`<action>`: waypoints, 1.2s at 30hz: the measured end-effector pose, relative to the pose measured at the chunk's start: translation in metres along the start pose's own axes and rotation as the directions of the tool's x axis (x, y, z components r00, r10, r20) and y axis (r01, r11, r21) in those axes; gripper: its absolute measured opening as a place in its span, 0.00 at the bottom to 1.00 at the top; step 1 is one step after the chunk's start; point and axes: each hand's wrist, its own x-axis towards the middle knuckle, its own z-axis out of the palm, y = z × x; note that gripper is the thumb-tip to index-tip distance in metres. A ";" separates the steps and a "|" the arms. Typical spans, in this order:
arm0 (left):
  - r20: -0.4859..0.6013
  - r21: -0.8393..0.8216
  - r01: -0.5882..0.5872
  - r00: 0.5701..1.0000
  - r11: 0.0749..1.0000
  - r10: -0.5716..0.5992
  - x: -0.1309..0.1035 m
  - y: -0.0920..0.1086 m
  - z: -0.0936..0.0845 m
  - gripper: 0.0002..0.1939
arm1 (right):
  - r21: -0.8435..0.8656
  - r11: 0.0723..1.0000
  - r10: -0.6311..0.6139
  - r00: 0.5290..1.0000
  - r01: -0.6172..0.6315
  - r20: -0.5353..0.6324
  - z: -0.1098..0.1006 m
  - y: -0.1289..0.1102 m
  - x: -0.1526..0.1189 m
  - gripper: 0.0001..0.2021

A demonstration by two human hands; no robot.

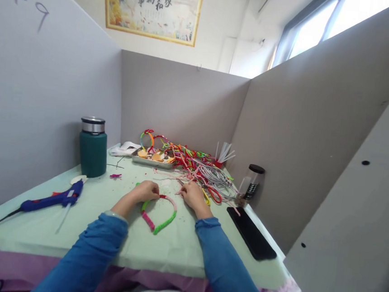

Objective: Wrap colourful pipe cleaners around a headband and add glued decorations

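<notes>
A headband [163, 225] wrapped in green, pink and red fuzzy stems lies on the table in front of me. My left hand [147, 192] is closed, its fingertips pinching the band near its red section at the far side. A short green end pokes out to the left of that hand. My right hand [193, 195] rests just right of the band, fingers bent together over the table. A pale pink bit shows at its fingertips, too small to make out. Beside this hand lie a yellow handle [206, 198] and a red loop [214, 194].
A blue glue gun [55, 198] and green bottle [93, 151] stand left. Behind are a metal tray [152, 162] of pieces, a heap of coloured fuzzy stems [196, 162] and white sticks [226, 152]. A black phone [251, 234] and clear jar [249, 185] are right. Partitions enclose the table.
</notes>
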 end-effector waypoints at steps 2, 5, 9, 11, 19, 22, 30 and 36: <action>0.004 -0.002 0.001 1.000 1.000 -0.001 0.000 0.000 0.000 0.11 | 0.015 1.000 0.009 0.999 -0.008 -0.045 0.000 0.001 0.001 0.10; 0.009 0.006 0.007 1.000 1.000 -0.007 0.000 0.000 0.000 0.11 | 0.063 0.997 0.048 0.987 -0.039 -0.155 0.000 0.002 0.003 0.10; -0.013 0.028 0.005 1.000 1.000 -0.004 -0.001 0.002 -0.001 0.10 | 0.104 0.994 0.044 0.980 -0.025 -0.192 0.000 0.001 0.003 0.09; -0.029 0.040 0.016 0.999 0.999 -0.015 -0.002 0.003 -0.002 0.10 | 0.114 0.993 0.017 0.985 0.003 -0.170 0.001 0.000 0.003 0.09; -0.038 0.037 0.024 0.999 0.999 -0.023 -0.004 0.004 -0.004 0.09 | 0.128 0.992 0.013 0.990 0.005 -0.138 0.002 0.003 0.003 0.12; -0.030 0.050 0.023 0.999 0.998 -0.021 -0.004 0.003 -0.004 0.10 | 0.111 0.994 0.008 0.996 0.002 -0.089 0.002 0.004 0.003 0.12; 0.001 -0.004 -0.054 0.999 0.999 0.054 -0.007 0.011 -0.003 0.12 | 0.068 0.992 -0.107 0.993 0.110 -0.050 0.007 -0.003 0.001 0.12; -0.126 0.023 -0.137 0.982 0.990 0.138 -0.008 0.025 0.002 0.13 | 0.020 0.993 -0.117 0.993 0.117 0.003 0.012 -0.003 0.003 0.11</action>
